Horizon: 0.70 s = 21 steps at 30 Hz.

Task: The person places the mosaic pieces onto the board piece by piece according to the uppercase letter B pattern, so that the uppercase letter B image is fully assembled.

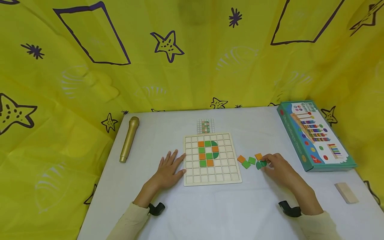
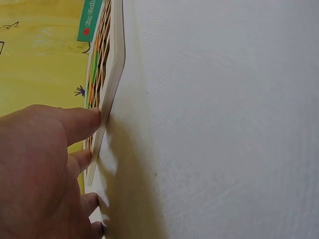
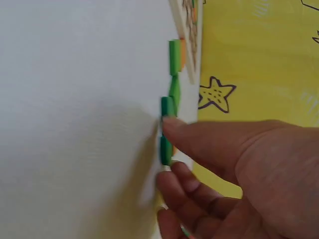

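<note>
Head view shows a white table (image 1: pixel 210 213) with a ring game box (image 1: pixel 318 136) at its right, near enough the right hand that a wide swing could knock it. On the table's middle sits a grid board (image 1: pixel 213 177); the left hand (image 1: pixel 169 170), fingers spread wide, touches its left edge, and a careless push there could skew the board and jolt the seated tiles (image 1: pixel 203 163) from their cells. The right hand (image 1: pixel 279 168) narrows thumb and fingertips in a pinch on a dark green quarter-round tile (image 1: pixel 264 163); whether it is lifted cannot be told. Beside that tile, right of the board, lie loose orange and green tiles (image 1: pixel 252 160), two of the orange and green ones touching; crowded fingertips could drag a neighbour along, and a thin edge grip could let the pinched tile slip.
</note>
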Each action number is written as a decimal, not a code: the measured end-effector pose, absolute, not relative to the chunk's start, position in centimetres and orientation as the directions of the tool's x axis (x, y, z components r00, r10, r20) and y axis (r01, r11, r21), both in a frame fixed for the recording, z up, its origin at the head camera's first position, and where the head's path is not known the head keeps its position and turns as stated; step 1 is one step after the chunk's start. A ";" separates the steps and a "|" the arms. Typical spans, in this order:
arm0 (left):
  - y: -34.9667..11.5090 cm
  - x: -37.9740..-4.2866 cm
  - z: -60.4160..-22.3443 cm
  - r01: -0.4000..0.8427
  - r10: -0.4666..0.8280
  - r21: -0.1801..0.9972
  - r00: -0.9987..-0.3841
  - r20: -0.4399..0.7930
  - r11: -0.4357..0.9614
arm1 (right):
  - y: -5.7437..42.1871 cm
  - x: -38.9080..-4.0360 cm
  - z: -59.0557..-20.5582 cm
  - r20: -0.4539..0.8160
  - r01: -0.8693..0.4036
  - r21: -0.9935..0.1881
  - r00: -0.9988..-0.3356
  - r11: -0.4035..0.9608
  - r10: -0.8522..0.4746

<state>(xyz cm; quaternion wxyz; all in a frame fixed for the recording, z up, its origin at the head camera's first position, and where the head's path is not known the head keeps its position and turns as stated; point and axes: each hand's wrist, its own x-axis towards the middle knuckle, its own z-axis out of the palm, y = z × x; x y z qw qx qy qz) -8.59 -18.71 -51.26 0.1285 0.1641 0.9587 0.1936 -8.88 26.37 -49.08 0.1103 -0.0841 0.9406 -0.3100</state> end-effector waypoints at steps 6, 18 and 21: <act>-18.7 -8.7 -51.2 0.265 0.366 0.418 -0.913 -0.182 0.869 | 26.2 -8.7 -50.0 -0.091 -0.126 -0.615 -0.969 0.778 -0.229; -18.7 -8.7 -51.4 0.264 0.367 0.427 -0.913 -0.179 0.865 | 27.1 -9.4 -50.4 -0.092 -0.099 -0.631 -0.975 0.770 -0.201; -18.8 -8.7 -51.4 0.261 0.366 0.426 -0.912 -0.184 0.866 | 27.1 -9.5 -50.5 -0.075 -0.110 -0.626 -0.977 0.772 -0.200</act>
